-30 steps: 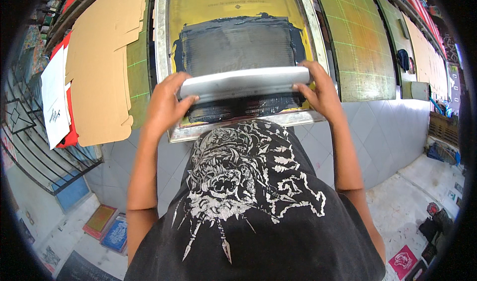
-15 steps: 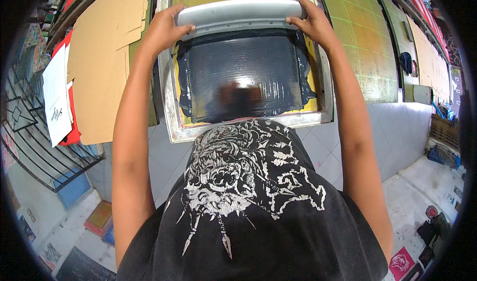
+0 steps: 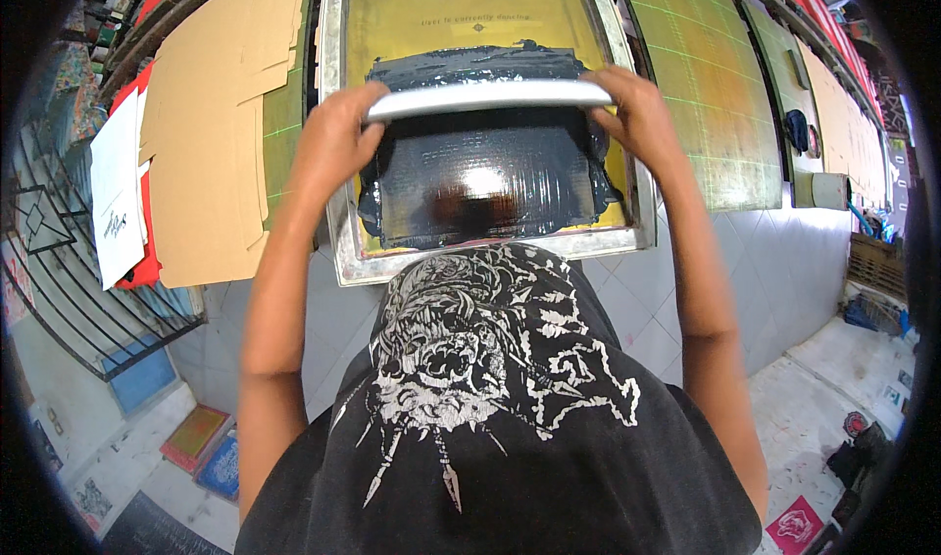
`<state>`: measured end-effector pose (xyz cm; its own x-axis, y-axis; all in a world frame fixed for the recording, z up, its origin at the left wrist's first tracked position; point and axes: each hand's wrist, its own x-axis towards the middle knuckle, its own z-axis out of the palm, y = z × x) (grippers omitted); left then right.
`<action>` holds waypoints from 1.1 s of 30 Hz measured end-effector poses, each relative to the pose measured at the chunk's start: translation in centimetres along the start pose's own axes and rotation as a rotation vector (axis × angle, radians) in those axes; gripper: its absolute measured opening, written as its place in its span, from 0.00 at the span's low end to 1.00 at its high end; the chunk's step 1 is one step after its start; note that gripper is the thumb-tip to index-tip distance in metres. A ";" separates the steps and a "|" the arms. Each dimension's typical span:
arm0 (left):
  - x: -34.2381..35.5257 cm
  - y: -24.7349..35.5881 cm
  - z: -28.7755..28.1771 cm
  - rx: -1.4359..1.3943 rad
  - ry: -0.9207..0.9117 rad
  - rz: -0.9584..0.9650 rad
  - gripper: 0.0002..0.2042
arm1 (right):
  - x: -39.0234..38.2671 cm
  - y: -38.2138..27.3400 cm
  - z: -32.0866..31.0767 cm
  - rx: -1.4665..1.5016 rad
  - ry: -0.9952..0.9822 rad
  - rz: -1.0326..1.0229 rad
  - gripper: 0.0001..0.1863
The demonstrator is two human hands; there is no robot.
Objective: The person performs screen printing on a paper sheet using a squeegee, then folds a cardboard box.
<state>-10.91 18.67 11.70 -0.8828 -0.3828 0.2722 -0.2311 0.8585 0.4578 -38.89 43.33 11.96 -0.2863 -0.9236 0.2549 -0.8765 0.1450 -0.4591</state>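
Both of my hands hold a wide silver squeegee [image 3: 487, 98] across a screen-printing frame. My left hand [image 3: 345, 128] is closed round its left end, and my right hand [image 3: 632, 114] grips the right end. The frame [image 3: 641, 239] has pale metal sides and a yellow mesh [image 3: 470, 1]. Thick black ink [image 3: 431, 173] covers the near part of the mesh and shines in the middle. More ink lies in a ragged band beyond the squeegee. The lower edge of the squeegee is hidden under its handle.
On the left lies a brown cardboard sheet [image 3: 211, 153], with white paper [image 3: 118, 192] over red cloth beside it. A green gridded board [image 3: 701, 94] lies to the right. Black metal bars [image 3: 69, 290] stand at the far left. A coloured frame [image 3: 196, 435] rests low on the left.
My hands have drawn the squeegee toward me, down across the screen. The far mesh and an ink band beyond the squeegee now show. My elbows have bent more.
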 end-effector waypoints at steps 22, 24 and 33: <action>-6.6 3.4 2.4 0.166 -0.047 -0.107 0.23 | -6.0 -1.9 3.1 -0.192 0.013 0.025 0.24; -9.3 4.9 2.5 0.148 -0.045 -0.105 0.24 | -8.8 -3.5 3.0 -0.196 0.013 0.023 0.25; -14.4 7.4 3.4 0.157 0.024 -0.053 0.20 | -14.4 -6.6 3.6 -0.159 0.084 0.040 0.24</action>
<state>-1.25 31.66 8.29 -0.8583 -0.4350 0.2720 -0.3395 0.8791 0.3346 -27.58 54.43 8.29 -0.3479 -0.8840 0.3122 -0.9119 0.2417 -0.3317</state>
